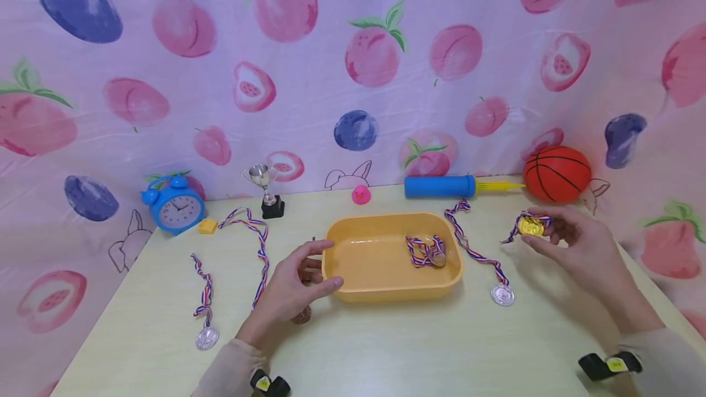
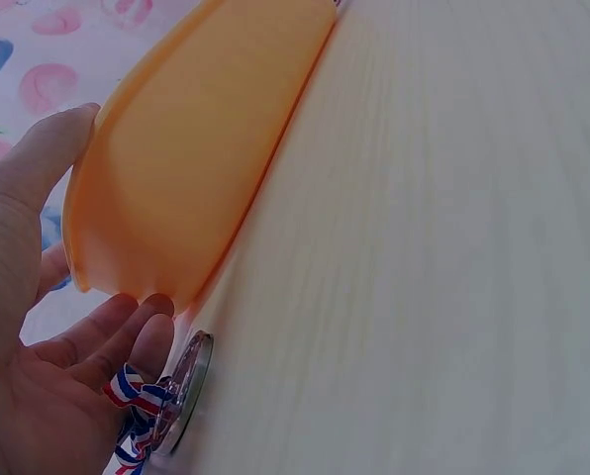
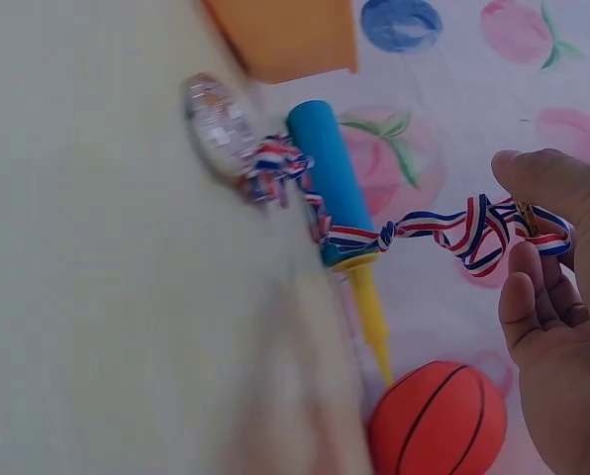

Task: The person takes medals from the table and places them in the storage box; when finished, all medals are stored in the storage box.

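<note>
While the gold medal is held up over the right of the desk, pinched in the right hand, the left hand grips the left end of the orange tray, where a ribboned medal lies at the right. The step in hand looks like lifting the gold one; bringing it to the tray would probably call for a leftward pass, clear of the silver medal between

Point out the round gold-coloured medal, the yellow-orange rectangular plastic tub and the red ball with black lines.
Round gold-coloured medal [image 1: 531, 226]: head view, middle of its face.
Yellow-orange rectangular plastic tub [image 1: 377, 263]: head view, bare inner floor.
Red ball with black lines [image 1: 557, 174]: head view, middle of its visible side.
</note>
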`<state>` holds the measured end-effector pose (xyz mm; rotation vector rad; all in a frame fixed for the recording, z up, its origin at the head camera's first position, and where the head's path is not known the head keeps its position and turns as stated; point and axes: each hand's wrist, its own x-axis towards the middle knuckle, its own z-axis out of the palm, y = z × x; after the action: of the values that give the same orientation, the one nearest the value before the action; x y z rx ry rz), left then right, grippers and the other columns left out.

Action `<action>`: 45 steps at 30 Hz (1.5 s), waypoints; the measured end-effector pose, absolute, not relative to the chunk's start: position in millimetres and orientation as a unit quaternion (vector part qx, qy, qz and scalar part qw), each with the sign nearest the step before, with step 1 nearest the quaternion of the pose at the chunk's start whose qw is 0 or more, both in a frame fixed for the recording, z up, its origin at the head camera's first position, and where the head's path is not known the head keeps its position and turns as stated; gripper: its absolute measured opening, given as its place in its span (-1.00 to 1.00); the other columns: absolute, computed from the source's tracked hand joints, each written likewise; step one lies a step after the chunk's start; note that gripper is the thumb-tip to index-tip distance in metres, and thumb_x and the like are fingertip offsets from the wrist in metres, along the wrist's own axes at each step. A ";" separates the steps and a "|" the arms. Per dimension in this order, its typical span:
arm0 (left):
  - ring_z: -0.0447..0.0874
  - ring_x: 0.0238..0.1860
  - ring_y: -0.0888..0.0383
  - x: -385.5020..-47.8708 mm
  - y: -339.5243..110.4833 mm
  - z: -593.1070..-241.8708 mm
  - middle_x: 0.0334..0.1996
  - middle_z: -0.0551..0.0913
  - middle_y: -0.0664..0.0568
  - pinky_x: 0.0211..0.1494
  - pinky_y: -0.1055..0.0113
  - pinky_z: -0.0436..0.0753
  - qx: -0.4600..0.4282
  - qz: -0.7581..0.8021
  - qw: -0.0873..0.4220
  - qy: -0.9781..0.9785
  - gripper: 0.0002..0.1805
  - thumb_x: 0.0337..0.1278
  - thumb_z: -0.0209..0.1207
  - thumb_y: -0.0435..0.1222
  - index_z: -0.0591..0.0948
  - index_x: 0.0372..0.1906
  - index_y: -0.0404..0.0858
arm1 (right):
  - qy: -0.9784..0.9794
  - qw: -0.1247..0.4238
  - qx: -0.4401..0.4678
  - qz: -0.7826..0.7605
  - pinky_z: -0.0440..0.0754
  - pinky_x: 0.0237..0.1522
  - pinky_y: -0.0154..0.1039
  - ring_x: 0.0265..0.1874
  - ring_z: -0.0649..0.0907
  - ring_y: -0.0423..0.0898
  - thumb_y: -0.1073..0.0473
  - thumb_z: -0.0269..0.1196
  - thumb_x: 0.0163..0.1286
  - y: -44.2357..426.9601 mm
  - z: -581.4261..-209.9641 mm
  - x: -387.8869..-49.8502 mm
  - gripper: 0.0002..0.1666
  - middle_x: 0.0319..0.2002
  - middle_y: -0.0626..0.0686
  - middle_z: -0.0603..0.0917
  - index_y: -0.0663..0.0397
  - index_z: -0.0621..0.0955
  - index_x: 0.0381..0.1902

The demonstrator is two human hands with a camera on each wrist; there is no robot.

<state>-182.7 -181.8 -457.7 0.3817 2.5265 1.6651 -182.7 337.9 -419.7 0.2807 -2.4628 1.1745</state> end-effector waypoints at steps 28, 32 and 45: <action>0.76 0.10 -0.02 -181.0 -181.7 -458.2 0.37 0.65 -0.04 0.23 0.12 0.76 0.117 0.536 0.045 0.835 -0.20 0.25 0.63 -0.05 0.56 0.55 0.09 | -0.852 0.235 0.163 0.439 0.62 -0.19 -0.58 -0.16 0.60 -0.12 0.25 0.58 0.43 268.5 -324.0 -215.2 -0.38 -0.03 -0.06 0.61 -0.09 0.72 0.41; 0.75 0.10 -0.01 -180.4 -181.8 -457.5 0.36 0.65 -0.02 0.24 0.10 0.76 0.107 0.534 0.046 0.838 -0.20 0.23 0.64 -0.03 0.57 0.54 0.12 | -0.838 0.241 0.182 0.455 0.64 -0.19 -0.56 -0.17 0.61 -0.11 0.31 0.59 0.40 250.0 -313.6 -220.6 -0.36 -0.05 -0.03 0.63 -0.01 0.72 0.41; 0.76 0.08 0.00 -182.7 -180.9 -458.2 0.37 0.66 -0.03 0.21 0.11 0.76 0.115 0.533 0.041 0.837 -0.19 0.23 0.64 -0.03 0.57 0.54 0.10 | -0.797 0.230 0.264 0.492 0.67 -0.15 -0.50 -0.20 0.64 -0.04 0.41 0.58 0.36 199.7 -291.4 -229.2 -0.38 -0.02 0.03 0.66 0.09 0.74 0.36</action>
<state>-182.7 -180.9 -458.2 0.3535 2.5642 1.6327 -229.2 199.7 -291.4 0.7255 -2.1925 1.3549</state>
